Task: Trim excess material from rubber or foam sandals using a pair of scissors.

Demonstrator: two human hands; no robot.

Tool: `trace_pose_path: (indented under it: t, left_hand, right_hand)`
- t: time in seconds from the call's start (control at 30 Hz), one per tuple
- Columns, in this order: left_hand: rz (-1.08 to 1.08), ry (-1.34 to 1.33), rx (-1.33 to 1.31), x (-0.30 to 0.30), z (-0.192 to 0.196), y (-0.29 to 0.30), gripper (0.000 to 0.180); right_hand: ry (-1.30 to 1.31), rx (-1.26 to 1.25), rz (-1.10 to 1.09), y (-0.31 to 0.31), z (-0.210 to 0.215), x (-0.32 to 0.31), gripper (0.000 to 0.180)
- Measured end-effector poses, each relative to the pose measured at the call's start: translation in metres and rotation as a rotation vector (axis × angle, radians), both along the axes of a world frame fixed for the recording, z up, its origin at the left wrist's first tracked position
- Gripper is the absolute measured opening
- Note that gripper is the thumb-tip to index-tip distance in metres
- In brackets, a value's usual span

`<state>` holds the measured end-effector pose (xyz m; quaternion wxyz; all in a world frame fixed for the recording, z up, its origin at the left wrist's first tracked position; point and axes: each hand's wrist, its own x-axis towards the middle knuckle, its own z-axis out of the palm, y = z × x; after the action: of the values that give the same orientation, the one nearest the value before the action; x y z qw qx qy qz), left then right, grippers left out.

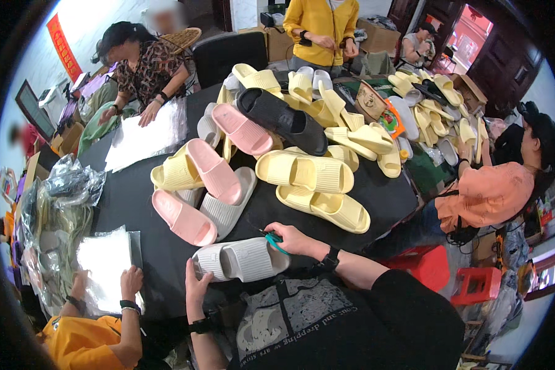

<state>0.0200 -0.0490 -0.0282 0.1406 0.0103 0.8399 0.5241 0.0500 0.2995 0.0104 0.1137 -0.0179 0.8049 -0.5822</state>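
"Nearest items?"

"Grey slippers (251, 259), one pair, at the near edge of the black table (123, 200). Left hand (197, 287): fingers and thumb gripping their left end. Right hand (297, 240): fingers curled round a teal-handled tool (277, 244)."

"Beyond?"

"Pink slippers (216, 171), yellow slippers (305, 172), heaped; then black slippers (283, 117)."

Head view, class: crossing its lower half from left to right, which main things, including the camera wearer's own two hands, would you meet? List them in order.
Clear plastic bags → stack of white sheets → left hand → grey slippers → right hand → red stool.
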Motion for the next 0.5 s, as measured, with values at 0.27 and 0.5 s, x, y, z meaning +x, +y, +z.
trace_pose_path:
  t: [0.27, 0.5]
  left_hand:
    - [0.246, 0.06, 0.094, 0.004, -0.008, -0.006, 0.062]
    - [0.24, 0.037, 0.0, 0.006, -0.015, -0.009, 0.057]
  right_hand:
    - [0.217, -0.243, -0.175, 0.047, 0.034, 0.004, 0.051]
    - [0.429, -0.722, -0.717, 0.111, 0.087, -0.006, 0.039]
